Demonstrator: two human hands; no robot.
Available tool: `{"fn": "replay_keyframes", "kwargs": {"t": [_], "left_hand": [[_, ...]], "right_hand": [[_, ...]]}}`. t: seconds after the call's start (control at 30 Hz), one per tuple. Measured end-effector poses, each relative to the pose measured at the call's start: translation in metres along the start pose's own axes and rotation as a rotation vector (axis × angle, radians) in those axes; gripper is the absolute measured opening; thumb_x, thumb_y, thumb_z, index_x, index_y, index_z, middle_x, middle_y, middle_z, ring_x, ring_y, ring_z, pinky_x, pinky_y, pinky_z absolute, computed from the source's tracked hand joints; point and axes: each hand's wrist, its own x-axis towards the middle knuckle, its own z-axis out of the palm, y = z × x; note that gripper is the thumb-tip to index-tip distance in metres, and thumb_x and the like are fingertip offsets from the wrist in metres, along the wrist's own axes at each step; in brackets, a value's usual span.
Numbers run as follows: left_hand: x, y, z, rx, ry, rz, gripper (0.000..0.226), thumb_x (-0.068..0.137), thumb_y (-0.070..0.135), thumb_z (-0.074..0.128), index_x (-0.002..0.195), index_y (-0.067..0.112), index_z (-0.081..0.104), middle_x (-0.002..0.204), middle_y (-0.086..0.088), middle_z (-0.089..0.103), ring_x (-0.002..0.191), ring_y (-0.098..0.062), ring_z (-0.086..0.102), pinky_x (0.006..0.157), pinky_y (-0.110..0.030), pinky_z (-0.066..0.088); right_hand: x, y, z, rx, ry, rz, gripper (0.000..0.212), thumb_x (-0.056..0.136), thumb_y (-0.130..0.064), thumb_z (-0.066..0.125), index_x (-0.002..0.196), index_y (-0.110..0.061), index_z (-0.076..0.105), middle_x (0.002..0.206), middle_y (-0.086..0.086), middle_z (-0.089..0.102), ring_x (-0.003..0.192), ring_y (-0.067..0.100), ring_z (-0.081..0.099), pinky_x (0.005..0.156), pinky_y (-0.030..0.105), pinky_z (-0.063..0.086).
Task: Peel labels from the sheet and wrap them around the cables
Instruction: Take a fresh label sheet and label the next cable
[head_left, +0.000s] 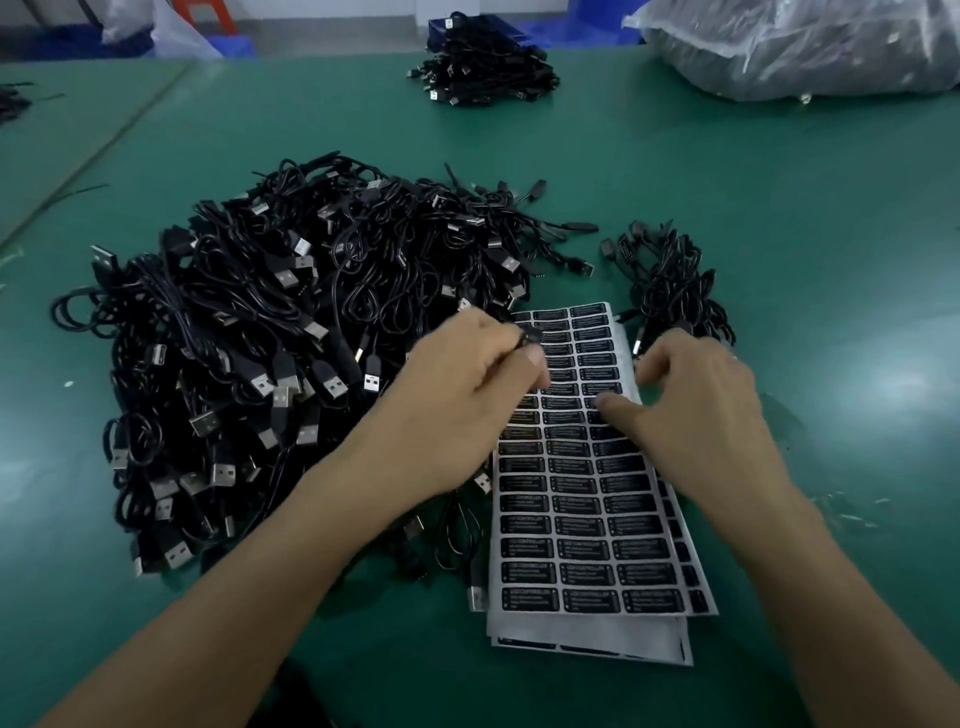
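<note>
- A large heap of black cables (249, 364) is being carried by the left half of the green counter (831, 312), spreading from mid-counter toward the near edge.
- The left hand (462, 395) is being held over the heap's right side. A small black piece (530, 335) is being pinched between its thumb and curled fingers. Blur is hiding whether this is a cable end or a label.
- A smaller cable pile (483, 67) is lying at the far edge.
- The label sheet (576, 509) is lying on top of other sheets by the middle of the near edge, touching the heap.
- A small cable bundle (675, 291) is lying just beside the sheet's far right corner.
- The right hand (701, 415) is being held over the sheet's right edge, thumb lying on the labels and fingers curled. Whether anything is being gripped cannot be told.
- A plastic bag (805, 47) is resting at the far right corner.
</note>
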Motion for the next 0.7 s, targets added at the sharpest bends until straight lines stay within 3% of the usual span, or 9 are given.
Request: {"fn": "replay_keyframes", "kwargs": {"t": [0.07, 0.13, 0.2, 0.27, 0.5, 0.63, 0.7], "left_hand": [[0.002, 0.0, -0.004, -0.085, 0.088, -0.002, 0.032, 0.101, 0.041, 0.042, 0.089, 0.032, 0.071, 0.068, 0.016, 0.049, 0.056, 0.0, 0.048, 0.054, -0.01, 0.036], [0.005, 0.0, -0.007, -0.283, 0.177, -0.041, 0.033, 0.105, 0.033, 0.044, 0.089, 0.027, 0.072, 0.049, 0.016, 0.042, 0.042, -0.002, 0.037, 0.045, -0.013, 0.032], [0.008, 0.0, -0.009, -0.42, 0.255, -0.104, 0.035, 0.107, 0.028, 0.045, 0.085, 0.022, 0.071, 0.047, 0.015, 0.039, 0.043, -0.002, 0.033, 0.045, -0.016, 0.029], [0.01, 0.002, -0.012, -0.547, 0.305, -0.167, 0.036, 0.107, 0.027, 0.046, 0.082, 0.018, 0.069, 0.05, 0.009, 0.037, 0.046, -0.009, 0.031, 0.045, -0.022, 0.027], [0.014, 0.0, -0.035, -1.052, 0.284, -0.341, 0.033, 0.105, 0.025, 0.049, 0.08, 0.013, 0.067, 0.051, 0.008, 0.042, 0.043, -0.005, 0.041, 0.039, -0.017, 0.036], [0.016, -0.001, -0.034, -1.175, 0.251, -0.387, 0.031, 0.105, 0.025, 0.05, 0.082, 0.012, 0.067, 0.051, 0.008, 0.043, 0.041, -0.003, 0.042, 0.038, -0.016, 0.037], [0.017, -0.003, -0.033, -1.166, 0.27, -0.384, 0.027, 0.104, 0.024, 0.051, 0.091, 0.009, 0.069, 0.056, 0.006, 0.045, 0.045, -0.005, 0.045, 0.041, -0.018, 0.04]], "right_hand": [[-0.002, -0.01, -0.006, 0.044, -0.037, -0.111, 0.034, 0.08, -0.045, 0.079, 0.096, -0.029, 0.054, 0.088, -0.014, 0.048, 0.075, 0.006, 0.05, 0.063, 0.025, 0.039], [-0.004, -0.026, -0.013, 0.235, -0.309, -0.203, 0.042, 0.073, -0.055, 0.079, 0.107, -0.042, 0.058, 0.088, -0.013, 0.06, 0.078, -0.001, 0.059, 0.059, 0.014, 0.045], [-0.01, -0.04, -0.013, 0.373, -0.619, -0.305, 0.051, 0.068, -0.064, 0.076, 0.114, -0.046, 0.062, 0.102, -0.025, 0.067, 0.092, -0.009, 0.063, 0.07, 0.01, 0.05], [-0.018, -0.05, -0.005, 0.449, -0.721, -0.334, 0.058, 0.069, -0.066, 0.073, 0.12, -0.04, 0.064, 0.108, -0.025, 0.069, 0.098, -0.005, 0.065, 0.075, 0.015, 0.054], [-0.043, -0.071, 0.033, 0.655, -0.442, -0.186, 0.045, 0.082, -0.049, 0.078, 0.116, -0.038, 0.051, 0.089, -0.013, 0.067, 0.064, 0.004, 0.064, 0.054, 0.017, 0.048], [-0.045, -0.082, 0.038, 0.698, -0.386, -0.233, 0.01, 0.094, -0.032, 0.069, 0.095, -0.023, 0.065, 0.063, -0.002, 0.062, 0.049, 0.017, 0.054, 0.043, 0.031, 0.044], [-0.042, -0.085, 0.035, 0.708, -0.387, -0.221, 0.003, 0.098, -0.027, 0.064, 0.096, -0.025, 0.065, 0.06, -0.002, 0.062, 0.048, 0.02, 0.056, 0.042, 0.031, 0.043]]}}
